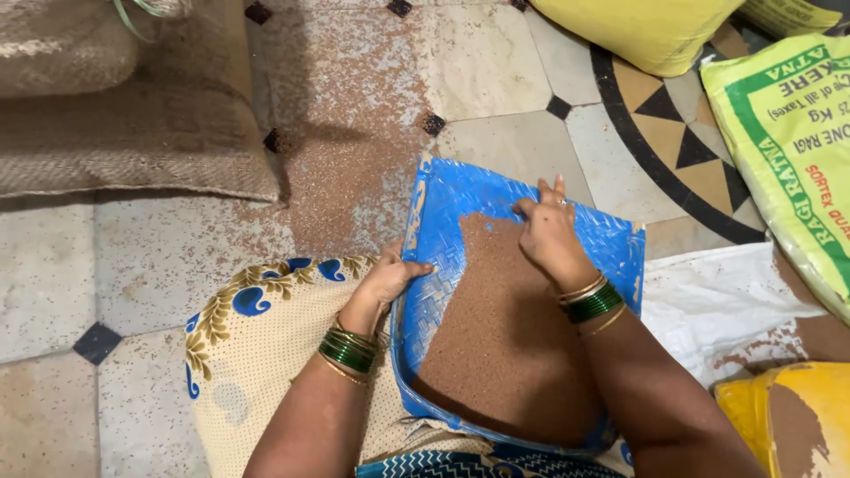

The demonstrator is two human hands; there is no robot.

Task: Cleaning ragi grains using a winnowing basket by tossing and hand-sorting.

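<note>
Tray: blue winnowing tray (443,212) on the lap, holding reddish-brown grain (505,336).
Left hand (390,279): closed on the tray rim.
Right hand (549,235): fingers loosely spread, resting on the grain.
Risk: a tilt likely sends more grain onto the already littered floor (345,133).

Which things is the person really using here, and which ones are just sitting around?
In use:
- blue woven tray, gripped at its edge by the left hand
- brown grain heaped in the tray, with the right hand resting on it

Just lying about:
- burlap sacks
- yellow sack
- green-and-white printed bag
- white sack
- spilled grain on the floor
</note>
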